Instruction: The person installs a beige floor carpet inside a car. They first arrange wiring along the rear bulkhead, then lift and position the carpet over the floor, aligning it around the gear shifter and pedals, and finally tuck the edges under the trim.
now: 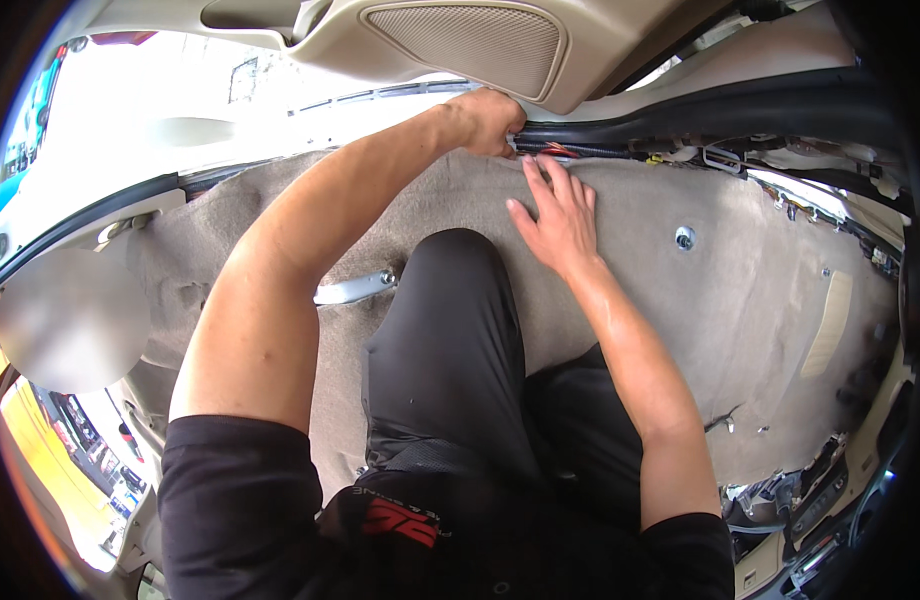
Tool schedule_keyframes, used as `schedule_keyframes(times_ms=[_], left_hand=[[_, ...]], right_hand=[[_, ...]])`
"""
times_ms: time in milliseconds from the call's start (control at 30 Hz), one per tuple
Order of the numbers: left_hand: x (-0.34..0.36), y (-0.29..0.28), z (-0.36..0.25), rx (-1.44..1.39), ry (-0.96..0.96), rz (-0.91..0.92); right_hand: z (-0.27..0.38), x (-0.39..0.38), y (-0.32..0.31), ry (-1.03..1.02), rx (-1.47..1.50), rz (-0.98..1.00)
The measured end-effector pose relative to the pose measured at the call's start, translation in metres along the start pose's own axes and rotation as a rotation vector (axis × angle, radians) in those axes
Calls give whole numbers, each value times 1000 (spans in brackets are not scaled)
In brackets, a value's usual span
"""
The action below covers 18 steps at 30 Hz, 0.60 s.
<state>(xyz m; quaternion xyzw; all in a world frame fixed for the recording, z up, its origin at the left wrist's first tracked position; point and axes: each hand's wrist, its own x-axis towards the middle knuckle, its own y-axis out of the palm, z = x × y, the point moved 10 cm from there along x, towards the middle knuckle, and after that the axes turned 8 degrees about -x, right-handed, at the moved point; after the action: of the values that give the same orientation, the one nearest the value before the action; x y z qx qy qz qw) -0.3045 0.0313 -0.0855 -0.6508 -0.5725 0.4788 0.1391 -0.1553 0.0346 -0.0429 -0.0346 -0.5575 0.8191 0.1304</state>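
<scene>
At the far edge of the beige floor carpet [640,270], my left hand [487,120] is closed with its fingers curled down at the sill. What it grips is hidden under the fingers. From beside it a black wiring harness [620,152] runs right along the sill, with red wires [558,150] showing. Just to the right and nearer me, my right hand [560,212] lies with fingers stretched out on the carpet's edge, fingertips close to those wires. My knee rests on the carpet below both hands.
A beige door panel with a speaker grille [470,40] hangs overhead at the far side. A metal bracket [355,288] sticks up left of my knee. Another person's blurred head [73,320] is at the left. Exposed wiring and metal parts [795,500] lie lower right.
</scene>
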Motion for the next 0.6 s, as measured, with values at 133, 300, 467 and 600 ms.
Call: schedule_keyframes(times_ms=[133, 300, 467, 600], left_hand=[[8, 5, -11, 89, 13, 62], [3, -4, -21, 110, -38, -25], [19, 19, -19, 213, -230, 50], [19, 28, -26, 238, -203, -8]], right_hand=[[-6, 17, 1, 63, -56, 78], [-18, -8, -9, -25, 164, 45], [-10, -9, -14, -80, 163, -78], [-16, -20, -6, -100, 125, -69]])
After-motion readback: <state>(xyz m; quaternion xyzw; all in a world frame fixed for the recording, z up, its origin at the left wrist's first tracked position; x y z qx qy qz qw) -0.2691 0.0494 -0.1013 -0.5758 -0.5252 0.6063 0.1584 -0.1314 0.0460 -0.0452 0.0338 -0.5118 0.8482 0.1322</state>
